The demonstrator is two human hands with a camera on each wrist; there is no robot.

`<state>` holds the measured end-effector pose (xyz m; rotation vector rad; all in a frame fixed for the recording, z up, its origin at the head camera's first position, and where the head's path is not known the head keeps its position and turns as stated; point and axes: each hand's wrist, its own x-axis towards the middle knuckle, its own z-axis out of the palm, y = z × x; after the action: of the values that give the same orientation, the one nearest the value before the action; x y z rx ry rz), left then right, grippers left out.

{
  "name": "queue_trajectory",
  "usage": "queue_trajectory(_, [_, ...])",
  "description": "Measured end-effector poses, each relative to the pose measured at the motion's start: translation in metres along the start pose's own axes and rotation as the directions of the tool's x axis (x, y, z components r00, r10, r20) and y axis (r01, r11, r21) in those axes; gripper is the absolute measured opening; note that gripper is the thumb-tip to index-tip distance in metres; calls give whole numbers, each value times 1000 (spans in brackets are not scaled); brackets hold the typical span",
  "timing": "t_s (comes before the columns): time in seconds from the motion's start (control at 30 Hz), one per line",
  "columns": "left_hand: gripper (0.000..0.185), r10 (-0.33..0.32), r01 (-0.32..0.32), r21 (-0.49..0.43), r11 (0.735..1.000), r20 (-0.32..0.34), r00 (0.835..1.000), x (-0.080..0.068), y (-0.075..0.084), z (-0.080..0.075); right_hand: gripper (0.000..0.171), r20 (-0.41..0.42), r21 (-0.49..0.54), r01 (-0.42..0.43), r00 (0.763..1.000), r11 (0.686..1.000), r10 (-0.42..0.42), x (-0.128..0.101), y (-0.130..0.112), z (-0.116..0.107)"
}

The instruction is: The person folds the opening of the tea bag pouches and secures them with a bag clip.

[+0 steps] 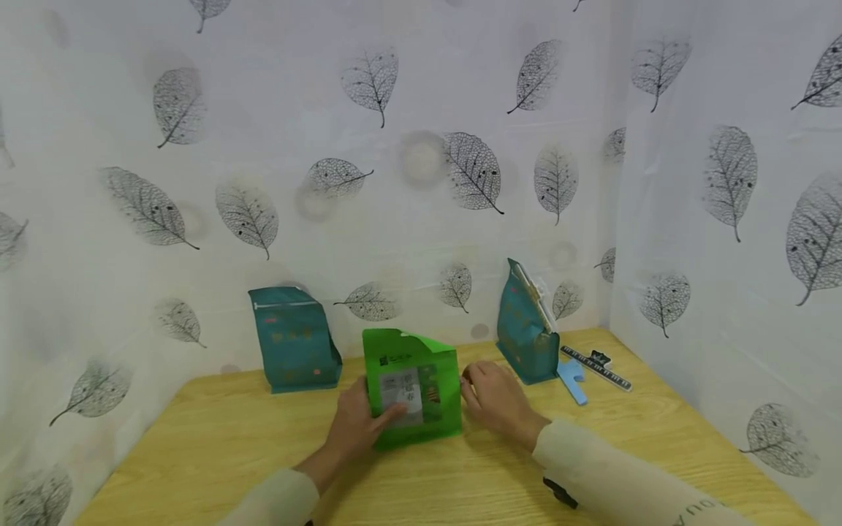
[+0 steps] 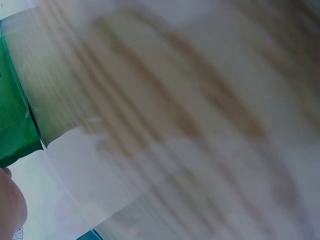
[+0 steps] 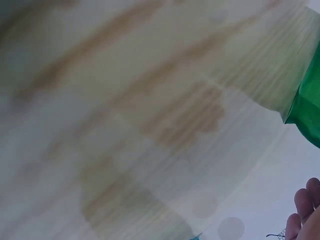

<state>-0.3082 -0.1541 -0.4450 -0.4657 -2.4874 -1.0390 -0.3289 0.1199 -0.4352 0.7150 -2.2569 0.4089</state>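
The green bag [image 1: 421, 387] stands upright near the middle of the wooden table [image 1: 217, 438], its top corner bent over. The left hand [image 1: 358, 418], at its eight o'clock, grips its lower left side, the thumb lying over the front and covering part of the pale label [image 1: 401, 400]. The right hand [image 1: 498, 403] is at three o'clock, fingers bent close to the right edge; whether they pinch it, I cannot tell. This hand lies between the green bag and the things on the right. At two o'clock a clipped teal bag [image 1: 525, 336] stands tilted, with a pale strip [image 1: 536, 296] along its slanted upper edge. Past its base, toward three o'clock, lie a light-blue piece [image 1: 574, 381], its upper end against or just beside that bag, and a black marked strip [image 1: 597, 369] with a black clip [image 1: 598, 358] on it. At ten o'clock a second teal bag [image 1: 296, 340] stands well apart, before a white sheet [image 1: 408, 73] printed with leaves. Under the right sleeve [image 1: 605, 464], at four o'clock, a small black object [image 1: 559, 493] shows. Both wrist views are largely filled with blurred streaks, with the green bag at the left view's nine o'clock and the right view's two o'clock.
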Motion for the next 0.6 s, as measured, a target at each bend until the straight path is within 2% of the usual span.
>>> queue_trajectory(0.13, [64, -20, 20, 14, 1000, 7, 1000, 0, 3, 0, 6, -26, -18, 36, 999, 999, -37, -1, 1, 0])
queue_trajectory(0.33, [60, -37, 36, 38, 999, 30, 999, 4, 6, -7, 7, -3, 5, 12, 1000, 1000, -12, -1, 4, 0])
queue_trajectory(0.4, [57, -10, 9, 42, 999, 16, 1000, 8, 9, -12, 8, -7, 17, 15, 1000, 1000, -15, -1, 4, -1])
queue_trajectory(0.47, [53, 47, -46, 48, 998, -17, 999, 15, 14, -18, 8, -15, 22, 25, 1000, 999, -24, 1, 5, -3])
queue_trajectory(0.53, [49, 115, -111, 61, 992, -60, 992, 23, 20, -27, 9, -26, 18, 31, 999, 999, -31, 3, 6, -5])
queue_trajectory(0.6, [46, 180, -173, 79, 982, -107, 978, 32, 27, -36, 9, -38, 13, 33, 999, 999, -33, 7, 7, -9])
